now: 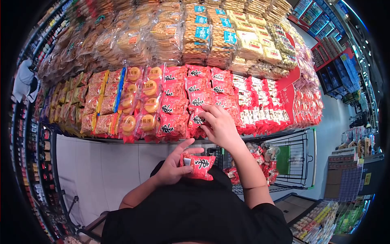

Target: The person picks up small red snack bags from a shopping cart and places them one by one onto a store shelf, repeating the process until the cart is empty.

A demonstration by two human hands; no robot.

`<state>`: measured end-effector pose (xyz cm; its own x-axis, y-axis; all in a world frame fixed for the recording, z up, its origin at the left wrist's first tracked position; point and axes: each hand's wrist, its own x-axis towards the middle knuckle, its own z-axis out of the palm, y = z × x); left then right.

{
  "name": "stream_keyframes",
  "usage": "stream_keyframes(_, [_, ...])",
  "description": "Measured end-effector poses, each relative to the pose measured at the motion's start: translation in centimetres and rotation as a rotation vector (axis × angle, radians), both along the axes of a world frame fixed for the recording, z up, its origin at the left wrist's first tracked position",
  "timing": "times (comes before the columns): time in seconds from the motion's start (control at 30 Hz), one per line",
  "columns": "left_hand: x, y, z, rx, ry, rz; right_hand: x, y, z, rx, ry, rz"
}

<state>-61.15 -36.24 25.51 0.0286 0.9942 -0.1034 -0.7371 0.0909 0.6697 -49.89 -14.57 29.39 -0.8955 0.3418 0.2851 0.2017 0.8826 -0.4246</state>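
My left hand (174,167) is in front of my body, its thumb pressed over a small red snack packet (202,166) with dark lettering; some fingers stretch out past it. My right hand (221,128) reaches to the front of the shelf, thumb and fingers closed on another red snack packet (196,118), partly covered by the fingers. That packet lies at the front of the middle column of matching red packets (174,110). To the right of this hand are rows of red-and-white packets (260,97).
A wire shopping cart (298,156) stands to the right below the shelf, with red packets (270,166) in it. Round yellow cakes in packs (150,87) lie left of the red columns. Stacked bagged biscuits (166,34) rise behind. Another person (25,81) is at far left.
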Motion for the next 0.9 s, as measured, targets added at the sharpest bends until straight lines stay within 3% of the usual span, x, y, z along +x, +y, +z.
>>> stream_keyframes(0.23, [0.3, 0.4, 0.2, 0.018, -0.064, 0.067, 0.7, -0.4, 0.4, -0.057, -0.006, 0.018])
stream_keyframes(0.43, [0.0, 0.2, -0.2, -0.002, -0.11, 0.104, 3.0, -0.4, 1.4, -0.093, 0.293, -0.041])
stream_keyframes(0.47, [0.0, 0.2, -0.4, -0.006, -0.118, 0.089, 3.5, -1.0, 1.5, -0.201, 0.361, -0.071])
stream_keyframes(0.6, [0.3, 0.6, -0.1, 0.005, -0.143, 0.081, 5.8, -3.2, 2.8, -0.299, 0.356, 0.067])
stream_keyframes(0.73, [0.4, 1.8, 0.8, 0.055, -0.169, 0.09, 6.4, -4.9, 4.3, -0.324, 0.092, 0.172])
stream_keyframes(0.9, [0.5, 3.1, 2.2, 0.191, -0.075, 0.252, 5.9, -5.9, 3.1, -0.439, 0.228, -0.021])
